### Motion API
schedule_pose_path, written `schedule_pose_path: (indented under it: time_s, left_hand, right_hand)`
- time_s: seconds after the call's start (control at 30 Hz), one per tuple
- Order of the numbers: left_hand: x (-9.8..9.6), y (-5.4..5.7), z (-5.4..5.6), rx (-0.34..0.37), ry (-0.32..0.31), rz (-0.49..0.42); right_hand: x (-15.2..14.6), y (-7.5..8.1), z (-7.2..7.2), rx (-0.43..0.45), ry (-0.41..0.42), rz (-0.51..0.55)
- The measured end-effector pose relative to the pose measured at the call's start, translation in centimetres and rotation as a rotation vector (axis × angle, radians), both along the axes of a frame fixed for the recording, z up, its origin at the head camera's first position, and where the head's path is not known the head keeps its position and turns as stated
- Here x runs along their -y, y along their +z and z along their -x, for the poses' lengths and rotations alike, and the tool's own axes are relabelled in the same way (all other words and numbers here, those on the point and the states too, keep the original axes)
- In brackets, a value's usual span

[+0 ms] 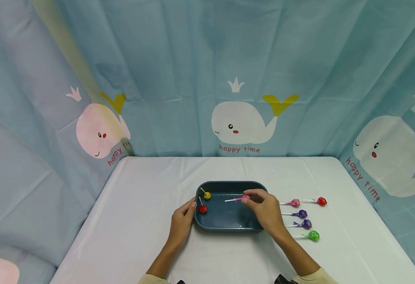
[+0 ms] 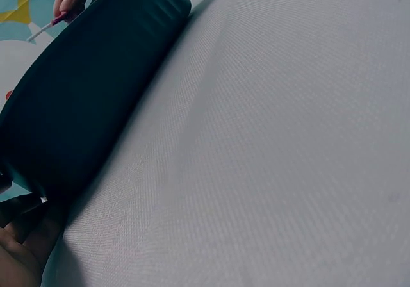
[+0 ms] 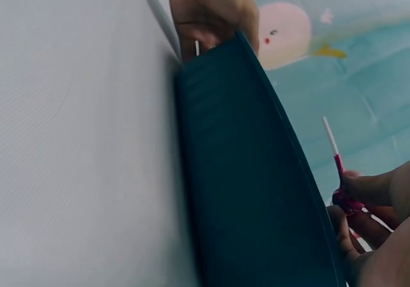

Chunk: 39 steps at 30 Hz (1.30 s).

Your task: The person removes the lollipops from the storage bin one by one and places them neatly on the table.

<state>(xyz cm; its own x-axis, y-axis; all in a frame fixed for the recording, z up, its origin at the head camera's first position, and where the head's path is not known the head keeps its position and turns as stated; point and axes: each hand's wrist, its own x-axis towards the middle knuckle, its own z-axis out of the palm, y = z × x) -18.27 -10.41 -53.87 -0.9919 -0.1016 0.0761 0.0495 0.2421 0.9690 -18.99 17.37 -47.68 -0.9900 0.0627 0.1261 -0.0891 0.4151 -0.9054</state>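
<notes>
A dark teal tray (image 1: pixel 225 228) stands on the white table. My left hand (image 1: pixel 182 223) holds it by its left end, thumb at the rim and fingers against the outer wall. Over the right part of the tray, my right hand (image 1: pixel 265 209) pinches a pink lollipop (image 1: pixel 245 197) by its wrapped head; the white stick points left. The right wrist view shows this lollipop (image 3: pixel 346 201) between thumb and fingers, above the rim. Inside the tray at the left lie a yellow lollipop (image 1: pixel 207 195) and a red lollipop (image 1: pixel 202 209).
Right of the tray, several lollipops lie on the tablecloth (image 1: pixel 356 244): another pink lollipop (image 1: pixel 295 202), another red lollipop (image 1: pixel 322 201), two purple ones and a green lollipop (image 1: pixel 313 236). A blue curtain (image 1: pixel 179 118) with printed whales hangs behind the table.
</notes>
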Motion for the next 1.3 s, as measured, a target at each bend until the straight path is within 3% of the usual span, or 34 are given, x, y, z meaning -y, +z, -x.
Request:
schedule_pose_path:
  time_s: [0.5, 1.3]
  left_hand:
    - [0.0, 0.1, -0.1, 0.004, -0.017, 0.003]
    - [0.0, 0.0, -0.1, 0.011, -0.008, 0.024]
  right_hand:
    - [-3.4, 0.8, -1.5, 0.061, -0.026, 0.039]
    - [-7.9, 0.5, -2.9, 0.042, -0.142, 0.026]
